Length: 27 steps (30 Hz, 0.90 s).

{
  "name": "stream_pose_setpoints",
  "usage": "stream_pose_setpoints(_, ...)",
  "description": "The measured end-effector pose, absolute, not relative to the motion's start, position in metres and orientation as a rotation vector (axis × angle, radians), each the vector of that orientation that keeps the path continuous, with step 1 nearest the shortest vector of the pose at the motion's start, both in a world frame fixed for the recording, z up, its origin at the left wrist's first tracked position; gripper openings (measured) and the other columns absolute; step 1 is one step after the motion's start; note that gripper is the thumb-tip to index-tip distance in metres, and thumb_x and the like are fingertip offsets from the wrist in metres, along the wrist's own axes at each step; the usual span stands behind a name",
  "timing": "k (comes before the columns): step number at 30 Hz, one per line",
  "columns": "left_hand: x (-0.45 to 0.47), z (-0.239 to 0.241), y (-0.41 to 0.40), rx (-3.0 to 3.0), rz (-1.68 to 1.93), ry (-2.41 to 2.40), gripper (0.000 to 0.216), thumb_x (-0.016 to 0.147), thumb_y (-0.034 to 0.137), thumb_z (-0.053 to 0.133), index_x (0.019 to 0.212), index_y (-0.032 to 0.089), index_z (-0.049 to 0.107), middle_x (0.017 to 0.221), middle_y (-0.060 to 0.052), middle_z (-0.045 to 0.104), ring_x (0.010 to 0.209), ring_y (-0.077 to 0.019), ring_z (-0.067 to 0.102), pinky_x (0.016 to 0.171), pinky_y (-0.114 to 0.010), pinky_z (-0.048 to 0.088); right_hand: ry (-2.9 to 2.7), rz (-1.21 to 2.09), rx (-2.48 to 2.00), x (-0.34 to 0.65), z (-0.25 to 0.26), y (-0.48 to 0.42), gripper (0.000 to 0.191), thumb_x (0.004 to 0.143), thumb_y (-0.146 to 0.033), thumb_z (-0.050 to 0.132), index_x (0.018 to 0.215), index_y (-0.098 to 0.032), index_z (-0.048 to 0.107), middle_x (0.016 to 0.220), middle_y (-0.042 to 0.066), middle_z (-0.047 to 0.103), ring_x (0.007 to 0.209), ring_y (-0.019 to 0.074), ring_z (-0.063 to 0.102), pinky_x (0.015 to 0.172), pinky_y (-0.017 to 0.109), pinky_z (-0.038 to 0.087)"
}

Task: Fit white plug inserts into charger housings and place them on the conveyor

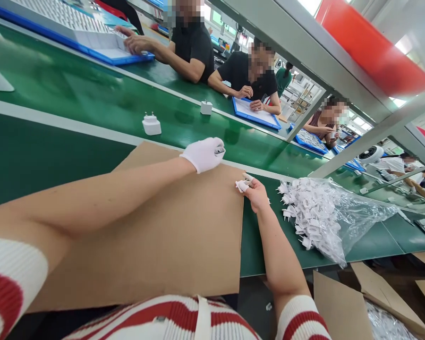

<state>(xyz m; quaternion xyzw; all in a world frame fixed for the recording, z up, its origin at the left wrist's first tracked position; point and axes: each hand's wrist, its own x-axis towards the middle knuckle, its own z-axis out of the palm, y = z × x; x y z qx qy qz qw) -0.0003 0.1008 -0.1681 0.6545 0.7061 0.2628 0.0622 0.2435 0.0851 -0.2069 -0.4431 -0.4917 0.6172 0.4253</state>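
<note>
My left hand (204,155), in a white glove, is curled closed above the far edge of a brown cardboard sheet (184,226). A small grey, shiny bit shows between its fingers; the rest of what it holds is hidden. Beyond the sheet's right edge, my right hand (258,194) pinches a small white plug piece (241,185) between thumb and fingers. Just right of that hand, a heap of white plug pieces (310,208) spills from a clear plastic bag (361,222). Two white plug chargers, one nearer (151,124) and one farther (206,108), stand prongs up on the green belt.
The green conveyor belt (109,101) crosses ahead of me. Across it, people work at blue trays (257,113); one person's hand (138,42) rests by a long tray at left. A metal frame (308,113) slants at right. Open cardboard boxes (343,307) stand lower right.
</note>
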Motion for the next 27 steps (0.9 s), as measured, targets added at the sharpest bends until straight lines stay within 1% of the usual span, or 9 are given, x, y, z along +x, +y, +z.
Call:
stream_pose_setpoints(3, 0.023, -0.179, 0.075, 2.031, 0.682, 2.057, 0.035, 0.088, 0.037, 0.055, 0.119, 0.029, 0.069, 0.112, -0.008, 0.07, 0.098, -0.0293, 0.07, 0.087, -0.036, 0.051, -1.375, 1.429, -1.189, 0.241, -0.211, 0.081, 0.056, 0.051, -0.037, 0.096, 0.099, -0.017, 0.078, 0.086, 0.004, 0.076, 0.083, 0.0217, 0.074, 0.088, 0.04, 0.061)
stream_pose_setpoints(6, 0.035, -0.191, 0.055, 1.948, 0.599, 1.983, 0.033, 0.081, 0.041, 0.063, 0.109, 0.026, 0.071, 0.115, -0.01, 0.067, 0.098, -0.0309, 0.07, 0.086, -0.038, 0.054, -1.468, 1.37, -1.207, 0.236, -0.214, 0.077, 0.048, 0.053, -0.039, 0.094, 0.094, -0.019, 0.079, 0.087, 0.004, 0.077, 0.085, 0.0227, 0.074, 0.089, 0.04, 0.06)
stream_pose_setpoints(9, 0.037, -0.195, 0.042, 1.874, 0.652, 1.817, 0.061, 0.069, 0.046, 0.074, 0.126, 0.025, 0.067, 0.125, -0.009, 0.067, 0.104, -0.03, 0.071, 0.09, -0.035, 0.056, -1.492, 1.386, -1.183, 0.232, -0.215, 0.075, 0.045, 0.057, -0.042, 0.091, 0.095, -0.021, 0.079, 0.089, 0.004, 0.078, 0.087, 0.0231, 0.074, 0.089, 0.04, 0.06)
stream_pose_setpoints(12, 0.034, -0.198, 0.038, 1.772, 0.667, 1.566, 0.077, 0.067, 0.038, 0.074, 0.141, 0.026, 0.059, 0.114, -0.005, 0.074, 0.088, -0.0238, 0.073, 0.082, -0.032, 0.058, -1.51, 1.396, -1.169, 0.232, -0.215, 0.075, 0.045, 0.058, -0.044, 0.09, 0.095, -0.022, 0.078, 0.091, 0.004, 0.078, 0.088, 0.0234, 0.074, 0.088, 0.04, 0.061)
stream_pose_setpoints(13, 0.034, -0.199, 0.038, 1.717, 0.677, 1.506, 0.073, 0.068, 0.037, 0.073, 0.139, 0.026, 0.061, 0.105, -0.003, 0.075, 0.079, -0.0213, 0.073, 0.076, -0.031, 0.059, -1.518, 1.389, -1.173, 0.233, -0.215, 0.075, 0.044, 0.059, -0.044, 0.091, 0.095, -0.022, 0.079, 0.091, 0.004, 0.078, 0.088, 0.0236, 0.074, 0.088, 0.04, 0.061)
stream_pose_setpoints(15, 0.035, -0.203, 0.038, 1.607, 0.728, 1.471, 0.053, 0.069, 0.037, 0.074, 0.12, 0.026, 0.068, 0.086, 0.001, 0.074, 0.062, -0.0176, 0.068, 0.064, -0.029, 0.057, -1.514, 1.32, -1.183, 0.233, -0.213, 0.075, 0.042, 0.062, -0.045, 0.09, 0.095, -0.021, 0.079, 0.091, 0.004, 0.077, 0.088, 0.0234, 0.073, 0.088, 0.04, 0.061)
stream_pose_setpoints(17, 0.037, -0.208, 0.037, 1.534, 0.808, 1.497, 0.041, 0.066, 0.039, 0.079, 0.103, 0.024, 0.07, 0.078, 0.001, 0.072, 0.054, -0.0157, 0.064, 0.058, -0.029, 0.055, -1.513, 1.162, -1.177, 0.233, -0.21, 0.073, 0.039, 0.068, -0.046, 0.086, 0.098, -0.021, 0.079, 0.093, 0.005, 0.077, 0.089, 0.0225, 0.072, 0.09, 0.039, 0.061)
stream_pose_setpoints(22, 0.043, -0.216, 0.037, 1.393, 0.912, 1.412, 0.042, 0.07, 0.041, 0.079, 0.106, 0.023, 0.069, 0.074, 0.0, 0.071, 0.056, -0.0176, 0.066, 0.055, -0.03, 0.053, -1.809, 0.736, -1.027, 0.226, -0.201, 0.058, 0.024, 0.09, -0.034, 0.067, 0.109, -0.024, 0.077, 0.107, 0.005, 0.075, 0.098, 0.0213, 0.07, 0.093, 0.036, 0.058)
stream_pose_setpoints(27, 0.048, -0.212, 0.036, 1.416, 0.918, 1.455, 0.031, 0.071, 0.044, 0.078, 0.09, 0.021, 0.069, 0.067, 0.002, 0.067, 0.059, -0.0172, 0.066, 0.063, -0.03, 0.053, -2.136, 0.4, -0.986, 0.221, -0.204, 0.055, 0.019, 0.091, -0.016, 0.053, 0.093, -0.021, 0.071, 0.097, 0.007, 0.07, 0.092, 0.0204, 0.066, 0.084, 0.031, 0.054)
